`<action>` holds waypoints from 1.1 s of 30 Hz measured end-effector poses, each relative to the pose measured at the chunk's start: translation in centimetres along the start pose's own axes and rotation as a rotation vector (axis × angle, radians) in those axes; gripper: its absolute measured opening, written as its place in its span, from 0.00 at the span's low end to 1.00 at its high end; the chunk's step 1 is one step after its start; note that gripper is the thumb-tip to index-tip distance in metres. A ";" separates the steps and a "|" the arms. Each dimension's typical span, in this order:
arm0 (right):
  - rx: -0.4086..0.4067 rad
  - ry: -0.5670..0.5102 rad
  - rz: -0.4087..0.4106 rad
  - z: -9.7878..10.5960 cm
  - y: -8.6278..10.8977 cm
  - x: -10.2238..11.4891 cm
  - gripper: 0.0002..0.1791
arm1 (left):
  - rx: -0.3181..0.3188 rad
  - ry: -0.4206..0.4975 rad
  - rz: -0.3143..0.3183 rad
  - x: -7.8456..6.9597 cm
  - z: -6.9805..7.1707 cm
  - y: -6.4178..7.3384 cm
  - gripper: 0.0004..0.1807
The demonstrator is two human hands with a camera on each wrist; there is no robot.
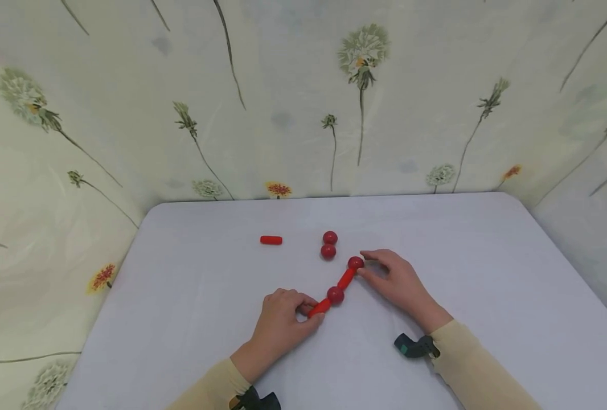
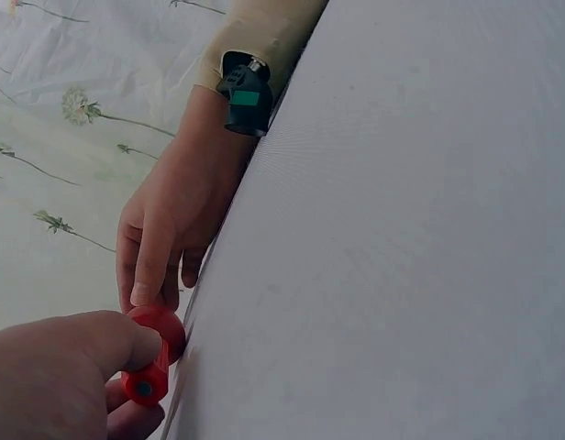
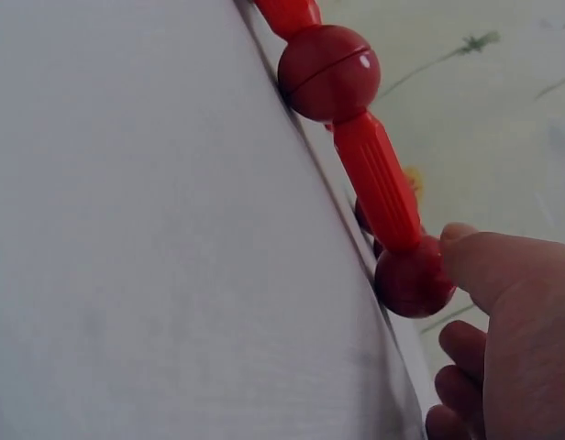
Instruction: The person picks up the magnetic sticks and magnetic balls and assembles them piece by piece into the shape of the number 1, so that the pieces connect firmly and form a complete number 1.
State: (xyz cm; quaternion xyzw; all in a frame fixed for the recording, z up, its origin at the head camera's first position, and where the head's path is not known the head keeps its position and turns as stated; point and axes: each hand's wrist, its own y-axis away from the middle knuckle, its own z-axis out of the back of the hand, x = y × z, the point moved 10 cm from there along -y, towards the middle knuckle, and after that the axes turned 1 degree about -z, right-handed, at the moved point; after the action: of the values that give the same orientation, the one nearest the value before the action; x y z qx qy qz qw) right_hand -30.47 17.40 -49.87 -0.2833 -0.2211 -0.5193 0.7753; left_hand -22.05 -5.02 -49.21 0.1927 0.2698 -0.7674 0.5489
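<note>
A chain of two red rods and two dark red balls lies slantwise between my hands in the head view. My left hand (image 1: 283,319) pinches the near rod (image 1: 319,308) between thumb and fingers; its end shows a grey disc in the left wrist view. That rod joins the middle ball (image 1: 336,295), which joins the second rod (image 1: 347,278). At the far end, my right hand (image 1: 398,282) holds the end ball (image 1: 356,262) between thumb and index finger. In the right wrist view the thumb (image 3: 480,257) lies against this end ball (image 3: 415,278), while the index finger is hidden.
Two more red balls (image 1: 329,245) touch each other just beyond the chain. A loose red rod (image 1: 271,240) lies to their left. All rest on a white-covered table (image 1: 180,273), with a flower-print cloth (image 1: 283,114) behind it. Dark wrist cameras (image 1: 413,345) sit at both sleeves.
</note>
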 end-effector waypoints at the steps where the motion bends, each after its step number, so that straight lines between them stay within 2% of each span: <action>1: -0.017 -0.002 0.001 0.2 0.2 0.1 0.27 | 0.000 0.002 -0.003 0.0 -0.1 0.0 0.13; 6: -0.097 -0.009 -0.003 0.6 1.6 1.0 0.22 | 0.003 0.006 -0.015 -0.2 -0.3 0.0 0.13; 9: -0.105 -0.021 0.006 0.3 2.5 1.8 0.20 | 0.008 0.006 -0.018 -0.3 -0.3 0.0 0.13; 17: 0.030 -0.061 0.071 -2.3 4.6 4.2 0.23 | 0.009 -0.004 -0.022 -0.5 -0.2 0.1 0.14; 24: 0.054 -0.017 0.150 -3.3 4.5 5.5 0.26 | -0.009 -0.011 -0.029 -0.3 -0.2 0.1 0.14; 33: 0.038 0.018 0.145 -3.8 4.0 6.1 0.24 | -0.029 0.002 -0.037 0.1 0.0 0.1 0.12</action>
State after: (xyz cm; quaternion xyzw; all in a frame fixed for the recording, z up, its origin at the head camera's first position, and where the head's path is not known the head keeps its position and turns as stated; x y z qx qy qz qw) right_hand -24.36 11.93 -49.61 -0.2792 -0.2029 -0.4599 0.8182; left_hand -21.98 -5.12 -49.30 0.1804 0.2848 -0.7733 0.5370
